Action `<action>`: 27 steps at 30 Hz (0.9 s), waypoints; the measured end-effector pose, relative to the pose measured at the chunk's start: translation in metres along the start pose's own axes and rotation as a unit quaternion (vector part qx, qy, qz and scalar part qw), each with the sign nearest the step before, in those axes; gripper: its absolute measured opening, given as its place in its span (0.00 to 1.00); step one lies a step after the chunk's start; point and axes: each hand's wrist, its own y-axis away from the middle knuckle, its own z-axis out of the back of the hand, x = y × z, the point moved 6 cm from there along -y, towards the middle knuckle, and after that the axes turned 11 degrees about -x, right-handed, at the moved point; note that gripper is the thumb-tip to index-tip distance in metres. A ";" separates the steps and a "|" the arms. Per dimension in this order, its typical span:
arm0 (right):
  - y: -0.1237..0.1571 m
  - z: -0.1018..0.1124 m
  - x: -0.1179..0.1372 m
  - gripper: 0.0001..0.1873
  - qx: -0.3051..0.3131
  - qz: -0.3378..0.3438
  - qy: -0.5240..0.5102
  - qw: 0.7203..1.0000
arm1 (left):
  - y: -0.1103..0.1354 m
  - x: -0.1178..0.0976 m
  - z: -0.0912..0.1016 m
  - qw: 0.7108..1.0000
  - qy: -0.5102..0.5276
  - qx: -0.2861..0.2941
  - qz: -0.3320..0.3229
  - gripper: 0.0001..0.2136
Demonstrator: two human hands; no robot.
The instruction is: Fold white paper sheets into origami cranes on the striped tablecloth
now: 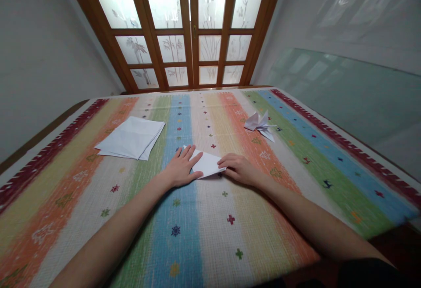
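A folded piece of white paper (208,163) lies on the striped tablecloth in front of me, its narrow end pointing right. My left hand (182,167) rests flat over its left part with the fingers spread. At the right tip, my right hand (239,168) has its fingers bent around the paper's corner, gripping it; the thumb is partly hidden beneath. Farther off to the right stands a folded paper crane (259,124). A stack of white paper sheets (133,138) sits to the left, slightly fanned.
The table bears a striped, multicoloured tablecloth (174,209) with small printed figures. Beyond its far edge is a wooden door (194,31) with frosted panes. A glass panel (348,90) leans along the right wall.
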 end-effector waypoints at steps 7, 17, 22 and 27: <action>-0.016 -0.004 -0.014 0.15 0.012 -0.141 0.135 0.981 | 0.001 -0.001 0.002 1.000 0.006 0.019 0.022 0.26; -0.032 -0.014 -0.019 0.09 0.064 -0.171 0.163 0.970 | 0.003 -0.002 0.001 1.000 0.001 -0.020 0.019 0.37; -0.031 -0.015 -0.019 0.09 0.054 -0.176 0.162 0.970 | 0.001 -0.018 0.005 0.994 0.020 -0.004 -0.105 0.32; -0.024 -0.009 -0.022 0.11 0.021 -0.197 0.184 0.963 | -0.001 -0.021 0.005 0.992 0.039 0.042 -0.116 0.32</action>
